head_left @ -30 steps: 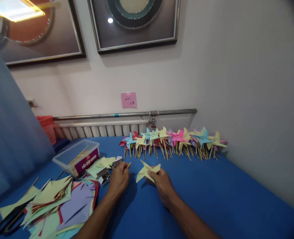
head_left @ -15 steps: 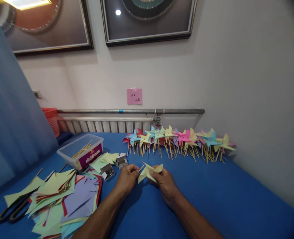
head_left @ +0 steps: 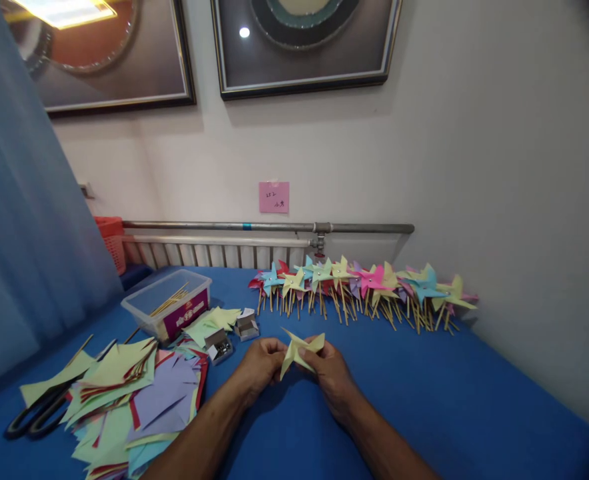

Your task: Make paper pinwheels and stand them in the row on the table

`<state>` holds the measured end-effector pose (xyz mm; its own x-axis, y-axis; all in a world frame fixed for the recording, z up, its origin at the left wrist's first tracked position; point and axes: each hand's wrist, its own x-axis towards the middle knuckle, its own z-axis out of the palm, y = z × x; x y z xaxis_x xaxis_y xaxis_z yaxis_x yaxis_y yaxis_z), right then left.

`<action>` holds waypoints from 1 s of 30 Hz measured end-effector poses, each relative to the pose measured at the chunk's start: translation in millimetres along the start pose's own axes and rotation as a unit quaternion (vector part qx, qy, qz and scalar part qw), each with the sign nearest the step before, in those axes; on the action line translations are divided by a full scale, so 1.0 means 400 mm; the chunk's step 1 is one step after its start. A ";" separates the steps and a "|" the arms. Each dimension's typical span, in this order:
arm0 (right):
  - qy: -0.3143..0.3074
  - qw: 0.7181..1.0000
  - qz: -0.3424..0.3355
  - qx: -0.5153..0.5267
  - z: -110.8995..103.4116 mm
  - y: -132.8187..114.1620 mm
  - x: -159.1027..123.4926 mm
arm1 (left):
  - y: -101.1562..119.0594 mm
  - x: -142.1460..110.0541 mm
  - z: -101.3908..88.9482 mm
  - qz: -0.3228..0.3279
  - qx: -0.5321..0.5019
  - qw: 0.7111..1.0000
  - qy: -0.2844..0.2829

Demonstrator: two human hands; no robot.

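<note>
Pale-yellow folded-paper pinwheel [head_left: 299, 351] between hands, above blue table covering [head_left: 424, 407]. Right hand [head_left: 333, 375] nearer: thumb and fingers pinch pinwheel's right side. Blades splay left and right, no clear long axis. Left hand [head_left: 263, 365] at pinwheel's left, fingertips curled together; contents hidden, cannot tell. Multicoloured paper pinwheels on thin wooden sticks [head_left: 372, 279] lie far right.

Two framed pictures [head_left: 304, 63] hang above a pink note [head_left: 274, 197]. A pipe [head_left: 284, 227] and radiator [head_left: 219, 241] run behind the table's [head_left: 424, 400] far edge; a red basket [head_left: 110, 228] and blue curtain [head_left: 34, 200] flank its far left corner.
</note>
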<state>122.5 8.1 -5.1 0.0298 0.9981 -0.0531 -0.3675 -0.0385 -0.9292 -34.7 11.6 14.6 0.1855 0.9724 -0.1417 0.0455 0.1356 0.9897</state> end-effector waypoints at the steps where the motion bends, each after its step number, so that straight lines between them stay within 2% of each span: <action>1: 0.001 1.000 0.000 0.003 0.001 0.001 0.001 | 0.001 0.000 -0.001 0.002 0.001 1.000 -0.002; 7: 0.005 1.000 0.004 0.010 0.001 0.005 0.003 | 0.004 -0.004 -0.001 0.000 -0.006 1.000 -0.019; 15: 0.003 1.000 0.011 0.011 0.005 -0.001 -0.003 | 0.013 -0.006 0.012 0.005 0.030 1.000 0.006; 21: 0.011 1.000 0.007 0.014 0.005 0.000 -0.003 | 0.018 -0.010 0.013 0.011 0.030 0.999 -0.005; 30: -0.001 1.000 0.008 0.007 0.001 0.004 0.004 | 0.013 -0.007 0.019 0.012 0.022 1.000 0.008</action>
<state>121.5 9.7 -6.6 0.0220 0.9975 -0.0671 -0.3806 -0.0537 -0.9232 -27.4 8.1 19.9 0.1719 0.9781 -0.1173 0.0850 0.1039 0.9909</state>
